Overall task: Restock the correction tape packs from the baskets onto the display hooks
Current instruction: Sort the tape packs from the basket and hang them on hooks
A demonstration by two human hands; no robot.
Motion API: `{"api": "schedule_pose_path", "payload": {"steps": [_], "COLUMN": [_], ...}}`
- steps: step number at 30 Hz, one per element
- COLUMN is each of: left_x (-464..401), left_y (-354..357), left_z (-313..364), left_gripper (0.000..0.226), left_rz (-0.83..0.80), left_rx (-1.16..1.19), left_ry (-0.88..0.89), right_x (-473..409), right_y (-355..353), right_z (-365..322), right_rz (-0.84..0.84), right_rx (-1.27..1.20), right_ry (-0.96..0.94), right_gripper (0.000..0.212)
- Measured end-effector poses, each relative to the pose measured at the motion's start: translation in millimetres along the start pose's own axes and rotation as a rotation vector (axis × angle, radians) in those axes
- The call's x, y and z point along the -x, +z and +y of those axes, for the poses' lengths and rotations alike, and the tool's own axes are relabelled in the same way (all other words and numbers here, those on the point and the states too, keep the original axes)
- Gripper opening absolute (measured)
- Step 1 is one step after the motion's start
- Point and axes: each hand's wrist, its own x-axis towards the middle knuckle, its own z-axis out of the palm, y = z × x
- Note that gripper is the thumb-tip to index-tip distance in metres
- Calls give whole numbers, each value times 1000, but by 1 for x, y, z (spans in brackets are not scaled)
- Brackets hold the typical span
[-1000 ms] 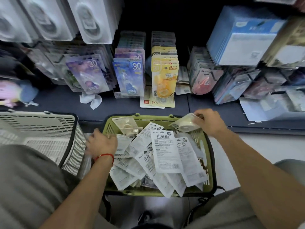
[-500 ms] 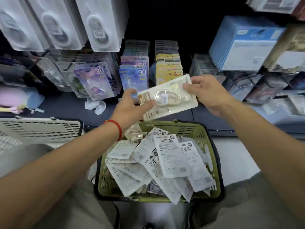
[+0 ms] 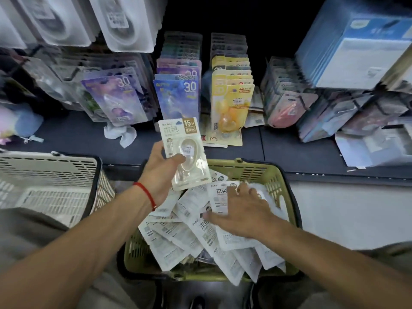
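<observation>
My left hand (image 3: 161, 172) holds one cream correction tape pack (image 3: 185, 152) upright, front side towards me, above the far left corner of the green basket (image 3: 249, 169). The basket is heaped with several white packs (image 3: 178, 237) lying back side up. My right hand (image 3: 243, 210) reaches down onto that heap, fingers spread over the packs at the basket's far right; I cannot tell whether it grips one. Display hooks behind hold rows of purple packs (image 3: 118, 99), blue packs (image 3: 176, 97) and yellow packs (image 3: 231, 99).
A white basket (image 3: 51, 172) stands left of the green one. The dark shelf (image 3: 73, 139) carries a crumpled paper scrap (image 3: 120, 133) and loose cards. Blue boxes (image 3: 356, 47) and pink packs (image 3: 285, 108) hang at the right; white blister packs (image 3: 124, 21) hang top left.
My right hand let go of the cream pack and dropped onto the heap in the green basket. My left hand kept the pack and turned it upright.
</observation>
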Motion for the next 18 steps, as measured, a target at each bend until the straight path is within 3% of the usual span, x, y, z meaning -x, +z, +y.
{"api": "schedule_pose_path", "payload": {"steps": [3,8,15,18], "left_x": [0,1,10,22], "left_y": [2,-2,4,14], "left_z": [-6,-10,-12,-14], "left_gripper": [41,38,33,54], "left_rz": [-54,-4,8,-102], "left_rx": [-60,-47,-5,67], "left_ry": [-2,-7,-9,-111], "right_x": [1,-3,-9,-9], "right_y": [17,-30,-61,-55], "right_z": [-1,32,51,38], "right_rz": [-112,-139,202,98], "right_rx": [-1,-429,-1095,-1517], "right_ry": [-29,-66,-67,-219], "right_gripper": [115,50,48,51]}}
